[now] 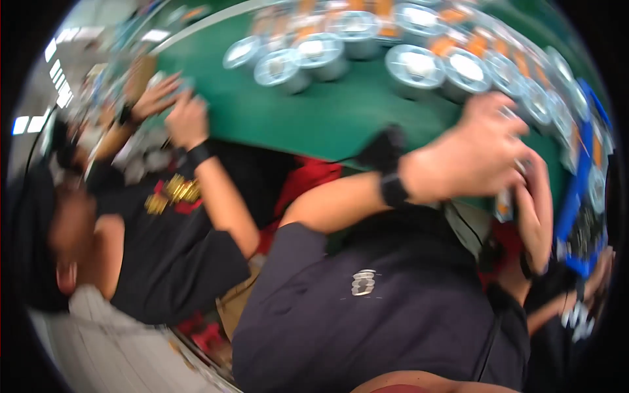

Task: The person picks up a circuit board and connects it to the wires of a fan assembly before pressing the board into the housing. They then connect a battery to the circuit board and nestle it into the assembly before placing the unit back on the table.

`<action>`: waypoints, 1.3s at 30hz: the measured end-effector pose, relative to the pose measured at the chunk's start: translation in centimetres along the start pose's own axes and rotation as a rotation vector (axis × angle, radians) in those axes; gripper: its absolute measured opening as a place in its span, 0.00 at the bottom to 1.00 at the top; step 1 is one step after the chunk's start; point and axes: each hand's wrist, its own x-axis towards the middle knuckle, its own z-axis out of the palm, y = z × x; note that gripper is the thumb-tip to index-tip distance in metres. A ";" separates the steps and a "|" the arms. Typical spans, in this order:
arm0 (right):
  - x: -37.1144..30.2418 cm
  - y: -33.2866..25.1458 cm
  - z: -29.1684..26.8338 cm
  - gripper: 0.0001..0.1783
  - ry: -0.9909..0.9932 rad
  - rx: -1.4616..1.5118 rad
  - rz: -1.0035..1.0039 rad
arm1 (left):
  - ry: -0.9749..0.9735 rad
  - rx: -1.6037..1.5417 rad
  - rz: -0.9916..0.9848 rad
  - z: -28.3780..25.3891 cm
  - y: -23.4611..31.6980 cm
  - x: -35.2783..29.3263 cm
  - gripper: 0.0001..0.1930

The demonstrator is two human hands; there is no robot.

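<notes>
My left hand point(462, 154), with a black band at its wrist, reaches over the green table's front edge, its fingers curled and blurred. Close against it is my right hand point(538, 200), thumb and fingers bent toward the left fingertips. Between the two hands a small pale piece with an orange patch point(503, 206) shows just under the left palm. Motion smear and the fingers hide its kind and which hand grips it. Just beyond my left hand stand several round grey-blue parts point(466, 71) with pale tops.
Many more round parts point(321, 56) stand in rows on the green table point(262, 114), with orange pieces among them. A blue-edged tray point(576, 209) lies at the right. At the left, a co-worker's hands point(189, 121) are over the table; another person's hand point(599, 275) is at far right.
</notes>
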 end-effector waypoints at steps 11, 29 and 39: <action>0.6 2.7 -2.0 0.30 -0.114 0.044 -0.044 | -0.111 0.230 0.063 -0.8 0.8 0.0 0.13; -1.1 3.6 -0.9 0.20 0.154 -0.285 -0.228 | -0.190 0.230 -0.030 -2.8 3.7 0.3 0.12; 0.1 -0.9 0.6 0.18 0.254 -0.515 -0.262 | -0.180 0.351 0.220 -2.5 -0.5 -0.4 0.06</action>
